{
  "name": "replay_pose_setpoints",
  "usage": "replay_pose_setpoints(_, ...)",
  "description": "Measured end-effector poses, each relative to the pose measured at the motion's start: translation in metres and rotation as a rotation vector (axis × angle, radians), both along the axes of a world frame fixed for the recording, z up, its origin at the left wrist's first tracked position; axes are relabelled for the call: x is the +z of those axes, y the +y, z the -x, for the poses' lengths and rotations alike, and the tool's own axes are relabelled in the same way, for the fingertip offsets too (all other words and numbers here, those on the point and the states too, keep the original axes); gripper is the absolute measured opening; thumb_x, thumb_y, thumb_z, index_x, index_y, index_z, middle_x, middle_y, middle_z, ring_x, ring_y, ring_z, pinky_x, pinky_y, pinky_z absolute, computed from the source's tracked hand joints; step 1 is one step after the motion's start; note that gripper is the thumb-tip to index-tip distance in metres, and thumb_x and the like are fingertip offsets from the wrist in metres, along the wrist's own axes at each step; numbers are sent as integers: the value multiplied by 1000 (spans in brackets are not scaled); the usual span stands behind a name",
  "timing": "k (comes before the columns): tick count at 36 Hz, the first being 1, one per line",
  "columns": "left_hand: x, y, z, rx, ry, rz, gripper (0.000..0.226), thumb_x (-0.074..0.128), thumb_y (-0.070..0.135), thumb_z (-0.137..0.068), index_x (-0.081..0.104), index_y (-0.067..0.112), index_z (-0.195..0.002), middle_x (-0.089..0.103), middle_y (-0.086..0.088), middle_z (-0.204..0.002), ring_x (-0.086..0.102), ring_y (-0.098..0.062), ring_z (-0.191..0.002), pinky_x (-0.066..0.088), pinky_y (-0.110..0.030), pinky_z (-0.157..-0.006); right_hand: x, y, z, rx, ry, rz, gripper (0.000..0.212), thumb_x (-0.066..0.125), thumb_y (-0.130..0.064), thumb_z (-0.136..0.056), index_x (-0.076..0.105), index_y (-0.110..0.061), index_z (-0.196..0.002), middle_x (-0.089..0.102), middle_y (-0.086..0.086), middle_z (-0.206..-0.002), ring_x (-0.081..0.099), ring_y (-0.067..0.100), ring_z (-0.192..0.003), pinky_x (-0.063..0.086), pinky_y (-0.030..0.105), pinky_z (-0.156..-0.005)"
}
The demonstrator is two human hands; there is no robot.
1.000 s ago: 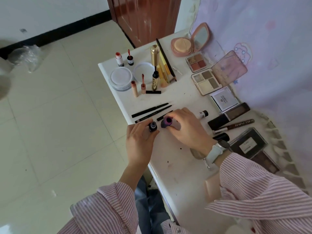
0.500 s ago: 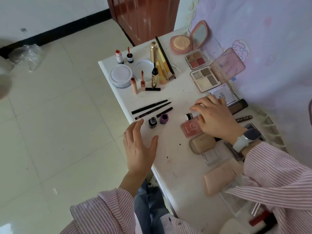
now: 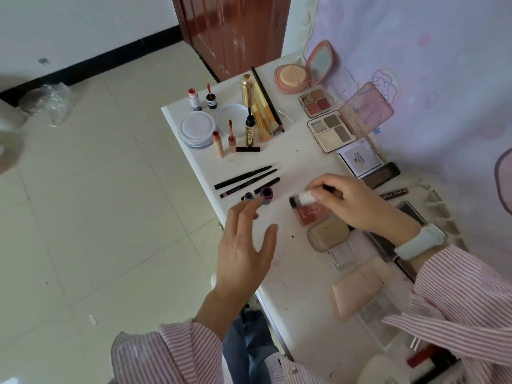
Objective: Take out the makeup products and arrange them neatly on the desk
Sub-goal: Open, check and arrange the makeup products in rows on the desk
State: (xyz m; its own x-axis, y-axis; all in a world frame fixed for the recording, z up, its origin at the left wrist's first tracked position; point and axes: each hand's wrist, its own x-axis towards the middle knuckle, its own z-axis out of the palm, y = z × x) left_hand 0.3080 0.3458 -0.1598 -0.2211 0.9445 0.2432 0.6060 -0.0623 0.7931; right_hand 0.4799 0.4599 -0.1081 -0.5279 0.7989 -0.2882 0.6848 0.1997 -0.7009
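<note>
White desk (image 3: pixel 291 284) holds bare room before me where my left hand (image 3: pixel 243 253) now hovers spread, while my right hand (image 3: pixel 352 203) has lifted a small white tube (image 3: pixel 303 198), pinching it.

Bare desk (image 3: pixel 279 273) near the front edge — compacts (image 3: pixel 328 234) crowd its right.

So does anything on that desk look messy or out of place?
Yes. The near right of the desk is still a jumble: the beige compact, clear case and pink pouch overlap at odd angles, unlike the neat rows farther back. Small dark specks dot the top.
</note>
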Motion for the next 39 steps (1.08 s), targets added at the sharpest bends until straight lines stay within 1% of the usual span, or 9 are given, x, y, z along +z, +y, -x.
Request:
replay_pose_setpoints(5, 6, 5, -12, -187, 26, 40, 46, 34, 56, -93, 38, 23, -125, 52, 7, -102, 44, 4, -83, 41, -9, -66, 13, -32, 11, -139, 280, 373, 15, 47, -20, -93, 54, -6, -93, 58, -5, -60, 50, 2, -52, 44, 19, -54)
replay_pose_setpoints(9, 5, 6, -16, -178, 116, 26, 40, 23, 55, -96, 42, 20, -99, 40, 13, -68, 33, 0, -63, 24, -9, -42, 4, -44, 18, -300, 343, 220, 24, 45, -20, -94, 53, 3, -93, 53, -4, -58, 46, 1, -48, 37, 12, -49)
replay_pose_setpoints(14, 5, 5, -16, -237, 29, 152, 71, 12, 66, -90, 53, 9, -95, 35, 15, -56, 35, -9, -48, 22, -9, -46, 1, -52, 12, -165, 322, -11, 22, 41, -35, -93, 49, -14, -93, 58, 10, -81, 56, 14, -67, 46, 26, -61)
replay_pose_setpoints(19, 6, 10, -15, -264, -26, 261, 63, 18, 63, -89, 53, 11, -96, 39, 14, -57, 45, -5, -51, 27, -14, -49, 7, -44, 0, -16, 305, 13, 7, 44, -25, -89, 45, -29, -95, 55, 2, -85, 54, 15, -70, 47, 28, -65)
replay_pose_setpoints(22, 10, 16, -15, -252, 34, 297, 58, 22, 57, -90, 53, 10, -101, 41, 13, -61, 42, -10, -54, 31, -27, -52, 14, -34, -1, -38, 261, 83, 20, 47, -37, -92, 52, -18, -97, 61, 7, -86, 59, 18, -73, 50, 33, -69)
replay_pose_setpoints(25, 15, 21, -18, -260, 60, 268, 80, 7, 72, -83, 55, 11, -105, 41, 17, -66, 43, -11, -59, 34, -20, -52, 18, -26, 1, -141, 147, -22, 33, 42, -36, -93, 56, -7, -85, 55, -2, -62, 51, 7, -56, 44, 26, -59)
replay_pose_setpoints(30, 24, 30, -18, -228, 85, 248, 69, 15, 60, -85, 55, 9, -109, 40, 16, -65, 42, -12, -60, 32, -28, -54, 20, -18, -3, -137, 213, 27, 12, 48, -17, -91, 50, -21, -103, 53, -8, -92, 55, 16, -74, 45, 24, -68)
replay_pose_setpoints(34, 33, 36, -19, -226, 139, 183, 53, 28, 44, -91, 59, 4, -107, 56, 4, -76, 51, -18, -54, 41, -29, -50, 23, -8, -1, -185, 136, 18, 29, 42, -35, -93, 59, -12, -95, 63, 1, -78, 59, 10, -66, 40, 16, -63)
replay_pose_setpoints(39, 43, 50, -13, -242, 255, 139, 45, 30, 38, -93, 60, 8, -106, 64, 0, -72, 55, -19, -49, 36, -24, -43, 25, -5, -4, -152, 248, -16, 18, 48, -16, -92, 50, -24, -107, 48, -8, -89, 46, 3, -62, 39, 12, -62)
